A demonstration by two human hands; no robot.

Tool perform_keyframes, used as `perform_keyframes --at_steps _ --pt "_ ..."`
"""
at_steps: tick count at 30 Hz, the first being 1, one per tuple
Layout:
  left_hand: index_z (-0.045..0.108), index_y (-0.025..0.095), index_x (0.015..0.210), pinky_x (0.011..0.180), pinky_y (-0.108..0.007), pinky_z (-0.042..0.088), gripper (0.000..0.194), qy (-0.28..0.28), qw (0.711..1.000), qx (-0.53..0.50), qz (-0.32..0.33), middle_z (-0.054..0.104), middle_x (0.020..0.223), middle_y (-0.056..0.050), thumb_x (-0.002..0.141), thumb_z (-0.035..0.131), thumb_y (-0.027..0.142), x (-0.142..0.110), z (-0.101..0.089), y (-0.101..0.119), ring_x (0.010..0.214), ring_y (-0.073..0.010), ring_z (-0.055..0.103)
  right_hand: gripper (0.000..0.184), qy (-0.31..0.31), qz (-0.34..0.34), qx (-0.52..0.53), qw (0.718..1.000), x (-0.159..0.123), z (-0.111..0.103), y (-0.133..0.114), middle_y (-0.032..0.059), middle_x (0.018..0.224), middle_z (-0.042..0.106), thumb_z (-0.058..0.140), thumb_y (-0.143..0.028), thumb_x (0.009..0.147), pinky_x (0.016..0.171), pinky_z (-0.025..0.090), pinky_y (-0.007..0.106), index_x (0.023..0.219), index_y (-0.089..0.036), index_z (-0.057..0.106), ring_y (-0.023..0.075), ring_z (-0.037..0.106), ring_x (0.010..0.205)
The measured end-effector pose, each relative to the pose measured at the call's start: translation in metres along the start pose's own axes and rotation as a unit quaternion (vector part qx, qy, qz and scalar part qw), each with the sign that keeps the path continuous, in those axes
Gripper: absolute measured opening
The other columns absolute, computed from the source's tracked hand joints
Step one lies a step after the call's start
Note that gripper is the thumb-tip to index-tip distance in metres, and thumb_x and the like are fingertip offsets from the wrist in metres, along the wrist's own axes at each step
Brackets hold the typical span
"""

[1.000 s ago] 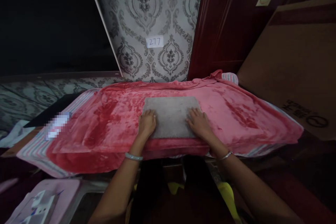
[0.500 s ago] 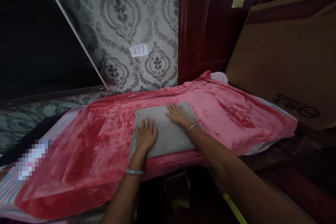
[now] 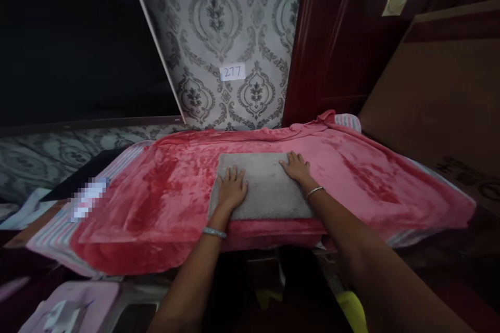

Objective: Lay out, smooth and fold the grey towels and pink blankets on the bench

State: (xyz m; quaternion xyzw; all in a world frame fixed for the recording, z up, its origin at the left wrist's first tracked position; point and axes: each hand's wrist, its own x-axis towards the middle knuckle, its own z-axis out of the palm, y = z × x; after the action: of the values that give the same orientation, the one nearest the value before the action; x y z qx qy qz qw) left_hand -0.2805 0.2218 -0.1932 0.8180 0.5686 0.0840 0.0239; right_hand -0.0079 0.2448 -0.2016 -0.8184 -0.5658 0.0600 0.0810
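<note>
Workpiece: the grey cloth (image 3: pixel 267 192) lies flat on the red blanket (image 3: pixel 183 179), near the blanket's front edge. The blanket lies over a striped cloth (image 3: pixel 50 234).

Hand condition: the left hand (image 3: pixel 232 191) is palm down, fingers spread, on the left part of the grey cloth. The right hand (image 3: pixel 297 167) is likewise open and flat, covering the far right corner. Neither hand grips anything.

Possible faults and causes:

1. Bunching. If the hands press and move towards each other, the grey cloth may ruck up between the palms.
2. Skew. The right hand sits farther from the body than the left; unequal force could rotate the cloth.
3. Blanket drag. The blanket appears soft and loose, with folds along its rear edge. Heavy pressure may shift both layers together.
4. Edge overrun. A strong pull towards the body could draw the cloth over the front edge.
5. Corner fold. Fingers catching the far right corner could turn it under; the hand hides that corner, so its condition cannot be confirmed.
</note>
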Motion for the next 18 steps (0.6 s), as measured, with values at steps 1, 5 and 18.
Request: perform_keyframes --at_steps 1,5,18 --pt "0.043 0.026 0.158 0.124 -0.068 0.021 0.059 0.006 1.000 -0.009 -0.001 0.029 0.170 -0.010 0.101 0.039 0.040 0.000 0.000 0.000 0.159 -0.0336 0.021 0.070 0.009 0.005 -0.004 1.000 -0.001 -0.002 -0.002 0.0139 0.172 0.020 0.026 -0.051 0.106 0.121 0.028 0.062 0.163 -0.011 0.030 0.0340 0.017 0.158" --pt "0.038 0.012 0.159 0.129 -0.056 0.021 0.063 0.071 0.994 -0.077 -0.033 0.029 0.170 -0.017 0.100 0.038 0.035 -0.001 0.005 -0.005 0.159 -0.0303 0.023 0.062 0.090 -0.059 -0.022 0.994 -0.008 -0.010 -0.040 0.0179 0.170 0.024 0.028 -0.037 0.106 0.122 0.022 0.063 0.160 -0.008 0.036 0.0342 0.016 0.158" --pt "0.027 0.009 0.163 0.129 -0.050 0.025 0.071 0.135 0.980 -0.139 -0.033 0.030 0.169 -0.018 0.102 0.035 0.043 0.003 0.023 -0.018 0.159 -0.0280 0.024 0.058 -0.023 -0.325 0.006 0.945 -0.022 0.028 -0.162 0.0098 0.169 0.030 0.030 -0.038 0.107 0.126 0.021 0.050 0.162 -0.019 0.036 0.0253 0.025 0.156"
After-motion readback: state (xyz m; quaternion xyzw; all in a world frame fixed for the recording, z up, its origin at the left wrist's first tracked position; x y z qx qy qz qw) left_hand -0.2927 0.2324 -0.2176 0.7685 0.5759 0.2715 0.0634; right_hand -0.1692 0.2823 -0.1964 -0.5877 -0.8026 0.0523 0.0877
